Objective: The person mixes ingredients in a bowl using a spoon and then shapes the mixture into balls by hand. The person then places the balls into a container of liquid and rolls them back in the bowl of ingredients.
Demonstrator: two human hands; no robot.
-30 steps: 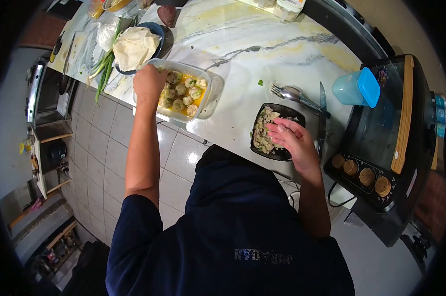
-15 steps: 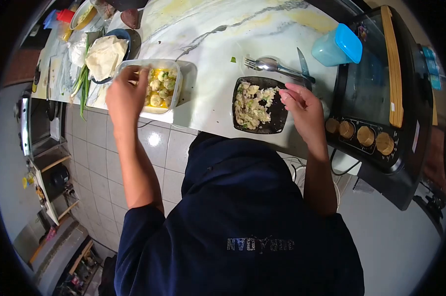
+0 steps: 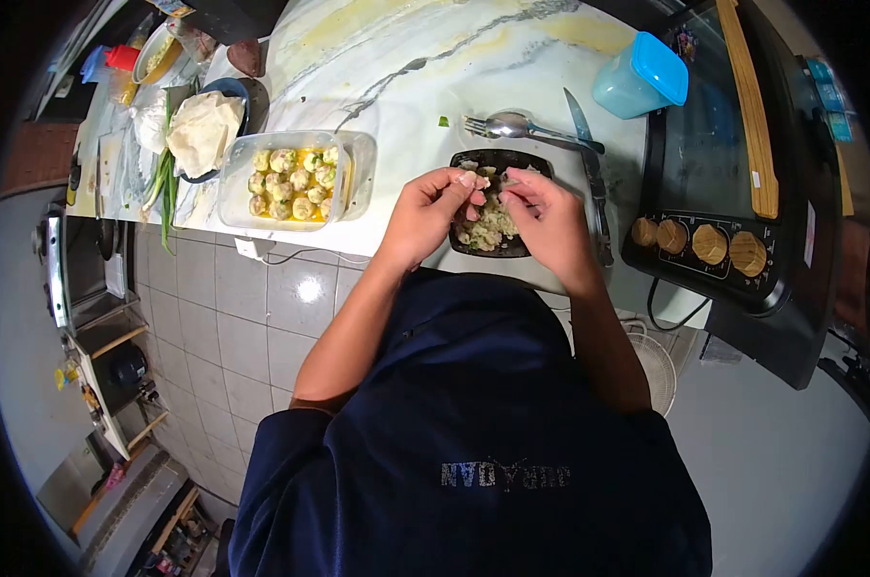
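Note:
A black square dish (image 3: 461, 240) of chopped pale filling (image 3: 490, 229) with green bits lies in front of me. Over its left part is my left hand (image 3: 439, 210), fingers pinched together at something too small to make out. My right hand (image 3: 548, 217) is over the dish's right side, its thumb and fingertips drawn together close to the left fingertips; whatever they hold is hidden. To the left, a clear plastic container (image 3: 231, 192) holds several round pale dumplings (image 3: 279, 186) in yellow liquid. Thin white wrappers (image 3: 204, 130) lie on a dark blue plate (image 3: 246, 87).
Behind the dish lie a fork and spoon (image 3: 508, 125) and a knife (image 3: 577, 115). A blue-lidded container (image 3: 641, 79) stands beside a black oven (image 3: 709, 144) on the right. Green onions (image 3: 167, 183) lie at the left.
My left hand has moved right, from over the dumpling container to the black dish. My right hand has shifted left, and the two hands now meet above the filling.

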